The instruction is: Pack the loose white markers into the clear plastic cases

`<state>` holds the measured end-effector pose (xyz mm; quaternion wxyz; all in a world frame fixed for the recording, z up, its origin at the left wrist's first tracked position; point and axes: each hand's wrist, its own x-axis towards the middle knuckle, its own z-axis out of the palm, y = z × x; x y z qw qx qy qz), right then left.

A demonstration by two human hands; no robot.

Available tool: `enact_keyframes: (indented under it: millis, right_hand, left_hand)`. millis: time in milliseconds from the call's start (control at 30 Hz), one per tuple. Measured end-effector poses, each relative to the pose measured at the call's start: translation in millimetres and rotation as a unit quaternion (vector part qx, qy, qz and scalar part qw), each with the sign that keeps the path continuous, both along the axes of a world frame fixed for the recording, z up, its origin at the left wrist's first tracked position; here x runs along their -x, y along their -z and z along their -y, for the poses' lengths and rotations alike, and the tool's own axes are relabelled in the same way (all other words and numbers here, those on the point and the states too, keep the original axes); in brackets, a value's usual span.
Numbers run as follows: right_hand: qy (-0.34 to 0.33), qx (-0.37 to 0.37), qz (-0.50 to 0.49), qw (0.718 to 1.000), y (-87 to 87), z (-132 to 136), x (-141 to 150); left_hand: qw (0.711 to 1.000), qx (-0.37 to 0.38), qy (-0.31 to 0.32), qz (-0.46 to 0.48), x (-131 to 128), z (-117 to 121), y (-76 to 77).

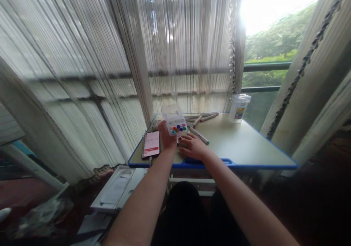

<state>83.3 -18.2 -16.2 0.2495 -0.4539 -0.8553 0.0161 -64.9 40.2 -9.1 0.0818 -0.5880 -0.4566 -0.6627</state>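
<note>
My left hand (165,135) is closed around the side of a clear plastic marker box (172,120), held tilted above the left part of the table. Several round marker ends in blue, purple, orange, green and pink show inside it. My right hand (194,146) lies low over the tabletop just right of the box, its fingers stretched out and a little apart. A small red marker end (180,138) shows close to its fingertips; the rest of that marker is hidden. Loose white markers (199,135) lie behind and beside the hands, one with a green end.
The pale table (241,143) has a blue edge. A phone (151,144) with a cable lies at its left; a clear lidded container (239,108) stands at the back right. Below left is an open white box (116,187). Curtains (189,48) hang behind the table.
</note>
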Motion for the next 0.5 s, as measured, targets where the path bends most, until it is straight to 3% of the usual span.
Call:
enact_keyframes:
  millis: [233, 500]
  right_hand:
    - [-0.055, -0.034, 0.006, 0.998, -0.1, 3.5, 0.5]
    - [-0.047, -0.071, -0.014, 0.996, -1.3, 3.2, 0.3]
  left_hand:
    - [0.999, 0.036, 0.006, -0.004, 0.3, 1.7, -1.3]
    - [0.999, 0.017, 0.031, 0.030, -4.5, -2.4, 1.9]
